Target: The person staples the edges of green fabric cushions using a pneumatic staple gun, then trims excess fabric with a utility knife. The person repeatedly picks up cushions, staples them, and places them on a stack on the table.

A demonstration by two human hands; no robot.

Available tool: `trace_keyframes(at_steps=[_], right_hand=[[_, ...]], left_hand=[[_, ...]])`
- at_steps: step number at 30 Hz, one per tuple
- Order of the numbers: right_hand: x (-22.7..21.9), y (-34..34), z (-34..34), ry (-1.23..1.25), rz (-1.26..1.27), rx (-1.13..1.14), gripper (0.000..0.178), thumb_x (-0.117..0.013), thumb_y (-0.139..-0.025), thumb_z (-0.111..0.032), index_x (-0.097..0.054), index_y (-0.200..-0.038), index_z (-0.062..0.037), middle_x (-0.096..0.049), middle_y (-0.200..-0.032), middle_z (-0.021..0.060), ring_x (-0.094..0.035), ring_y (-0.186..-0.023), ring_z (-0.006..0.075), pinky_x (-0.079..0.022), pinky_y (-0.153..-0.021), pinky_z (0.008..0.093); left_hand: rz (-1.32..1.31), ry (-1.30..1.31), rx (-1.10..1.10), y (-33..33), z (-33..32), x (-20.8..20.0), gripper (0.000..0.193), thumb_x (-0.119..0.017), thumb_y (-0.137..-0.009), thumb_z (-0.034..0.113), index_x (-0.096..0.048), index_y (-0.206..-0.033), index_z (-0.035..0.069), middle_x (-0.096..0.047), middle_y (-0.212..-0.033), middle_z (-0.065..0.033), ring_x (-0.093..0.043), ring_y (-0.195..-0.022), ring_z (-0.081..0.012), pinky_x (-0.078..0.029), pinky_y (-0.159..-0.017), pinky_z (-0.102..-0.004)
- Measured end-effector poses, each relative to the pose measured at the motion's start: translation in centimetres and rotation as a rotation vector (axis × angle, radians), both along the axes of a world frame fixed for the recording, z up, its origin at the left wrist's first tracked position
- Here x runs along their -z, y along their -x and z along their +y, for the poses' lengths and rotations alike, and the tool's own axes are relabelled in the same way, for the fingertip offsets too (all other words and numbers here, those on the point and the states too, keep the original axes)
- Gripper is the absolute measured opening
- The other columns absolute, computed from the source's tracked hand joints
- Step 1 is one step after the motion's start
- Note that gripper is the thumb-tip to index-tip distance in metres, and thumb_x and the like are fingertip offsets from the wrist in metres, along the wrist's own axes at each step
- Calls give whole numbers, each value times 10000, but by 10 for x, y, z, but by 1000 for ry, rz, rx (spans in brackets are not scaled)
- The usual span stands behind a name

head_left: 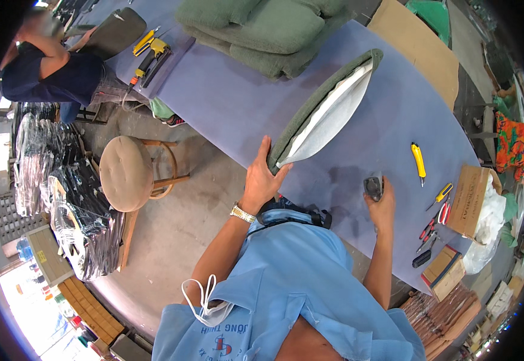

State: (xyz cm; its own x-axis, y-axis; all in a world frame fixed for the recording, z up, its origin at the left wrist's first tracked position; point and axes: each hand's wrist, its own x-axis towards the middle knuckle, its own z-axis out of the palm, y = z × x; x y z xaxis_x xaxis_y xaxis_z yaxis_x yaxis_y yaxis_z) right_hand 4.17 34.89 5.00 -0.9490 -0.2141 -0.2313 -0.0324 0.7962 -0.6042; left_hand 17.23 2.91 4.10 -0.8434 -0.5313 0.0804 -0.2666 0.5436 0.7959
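Observation:
My left hand (258, 188) grips the near end of a long green upholstered panel (298, 123) with a white underside, thumb on one side and fingers on the other. The panel stands tilted on edge above the blue-grey table (226, 114), its far end pointing away to the right. In my right hand (382, 207), over the table's near side, is a small dark object (372, 188) with a rounded black end. Its kind cannot be made out. Beyond the panel lies a stack of green upholstered cushions (262, 30).
A yellow cutter (418, 161), screwdriver (444, 192), pliers (445, 213) and several small tools lie at the right beside a cardboard box (468, 201). At the far left are a yellow-black staple gun (154, 62) and a co-worker (54, 69). A round stool (126, 173) stands left.

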Motion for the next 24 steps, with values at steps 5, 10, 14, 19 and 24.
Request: trace_keyframes(at_steps=[5, 10, 14, 19, 24], right_hand=[[39, -7, 13, -114, 112, 3, 689, -787, -816, -107, -535, -1453, -30, -533, -1459, 260, -499, -1375, 417, -438, -1109, 471], [-17, -6, -54, 459, -194, -38, 398, -719, -923, -122, -665, -1301, -10, -638, -1322, 209, -657, -1203, 292, -512, -1011, 394], [-121, -3, -112, 1046, -121, -391, 321, -655, -994, -186, -683, -1214, 46, -694, -1201, 202, -706, -1040, 266, -556, -908, 390], [-252, -24, -165, 1789, -97, -1166, 643, -551, -1027, -533, -667, -1174, 83, -653, -1187, 335, -676, -1055, 411, -569, -854, 470], [-305, -100, -205, 2444, -345, -1252, 749, -558, -995, -622, -698, -1237, 73, -625, -1261, 383, -706, -1050, 447, -598, -751, 435]], left_hand=[[-201, -132, -109, 0, 18, -26, 895, -799, -890, 385, -387, -1485, -142, -603, -1341, -352, -654, -1206, -417, -531, -996, -434], [-233, -110, -50, -12, 24, -13, 850, -767, -917, 389, -396, -1496, -111, -573, -1398, -338, -655, -1196, -424, -537, -988, -461], [-220, -26, -9, -6, 20, -13, 800, -753, -927, 375, -411, -1512, -52, -574, -1410, -317, -648, -1190, -437, -540, -983, -485], [-180, 127, 149, 20, -10, -40, 738, -736, -942, 360, -431, -1520, 17, -538, -1484, -255, -614, -1254, -424, -552, -986, -477], [-66, 377, 257, 16, -41, -45, 744, -732, -945, 358, -420, -1533, 24, -474, -1545, -246, -532, -1366, -393, -526, -1040, -469]])
